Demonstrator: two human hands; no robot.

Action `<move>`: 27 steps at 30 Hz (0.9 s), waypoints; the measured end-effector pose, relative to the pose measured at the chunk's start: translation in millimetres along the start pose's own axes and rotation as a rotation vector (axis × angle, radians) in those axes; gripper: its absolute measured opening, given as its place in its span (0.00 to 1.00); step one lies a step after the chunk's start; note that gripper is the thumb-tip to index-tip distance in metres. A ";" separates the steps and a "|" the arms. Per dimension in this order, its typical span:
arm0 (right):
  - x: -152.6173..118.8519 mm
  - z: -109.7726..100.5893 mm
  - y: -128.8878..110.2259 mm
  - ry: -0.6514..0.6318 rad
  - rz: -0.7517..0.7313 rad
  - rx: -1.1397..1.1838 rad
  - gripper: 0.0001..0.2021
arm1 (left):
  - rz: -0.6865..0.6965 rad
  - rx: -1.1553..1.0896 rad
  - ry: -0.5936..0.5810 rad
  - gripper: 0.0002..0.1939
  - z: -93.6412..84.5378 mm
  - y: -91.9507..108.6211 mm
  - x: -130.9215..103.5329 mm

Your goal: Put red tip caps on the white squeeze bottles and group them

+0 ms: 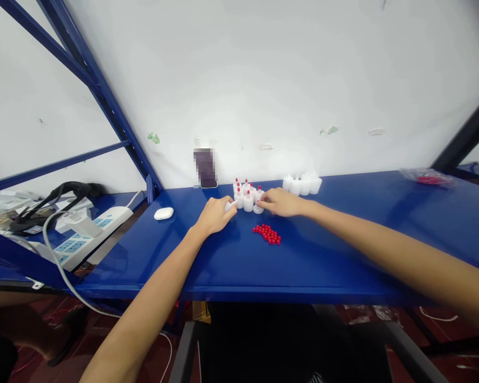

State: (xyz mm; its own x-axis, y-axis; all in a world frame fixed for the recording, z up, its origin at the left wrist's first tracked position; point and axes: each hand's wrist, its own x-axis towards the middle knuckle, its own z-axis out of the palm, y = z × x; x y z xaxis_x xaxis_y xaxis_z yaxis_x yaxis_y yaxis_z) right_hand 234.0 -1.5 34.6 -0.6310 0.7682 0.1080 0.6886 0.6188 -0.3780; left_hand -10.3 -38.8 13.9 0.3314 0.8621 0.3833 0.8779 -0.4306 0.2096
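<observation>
My left hand [216,215] is closed around a small white squeeze bottle [228,206], whose bare nozzle tilts to the right. My right hand [281,202] has its fingertips on another white bottle [258,209], which stands at the right end of a tight group and wears a red cap. Several more white bottles with red tip caps [248,201] stand upright between my two hands. In front of the group lies a loose patch of small red caps [267,234].
Several white bottles [301,184] stand behind my right hand near the wall. A phone-like object [206,167] leans on the wall. A white earbud case [163,213] sits left on the blue table [231,271]. A plastic bag with red contents [427,178] lies far right; a power strip [93,236] is left.
</observation>
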 end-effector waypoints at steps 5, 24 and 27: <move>-26.5 -8.8 -3.4 -0.091 -0.103 -0.008 0.13 | -0.009 -0.107 0.018 0.17 -1.4 2.4 -0.6; -25.6 -6.1 -0.2 -0.185 -0.328 -0.080 0.11 | 0.061 -0.075 0.054 0.14 -2.8 6.2 -1.9; -27.0 -7.0 1.4 -0.189 -0.316 -0.050 0.13 | 0.089 -0.029 0.067 0.15 -2.3 7.4 -1.5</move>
State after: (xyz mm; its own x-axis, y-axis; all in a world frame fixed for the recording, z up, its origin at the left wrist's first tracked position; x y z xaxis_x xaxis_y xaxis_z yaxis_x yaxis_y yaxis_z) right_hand 254.5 -20.2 37.6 -0.8671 0.4967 0.0391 0.4626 0.8318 -0.3067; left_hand -5.0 -43.9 17.0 0.3825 0.8008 0.4610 0.8354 -0.5128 0.1977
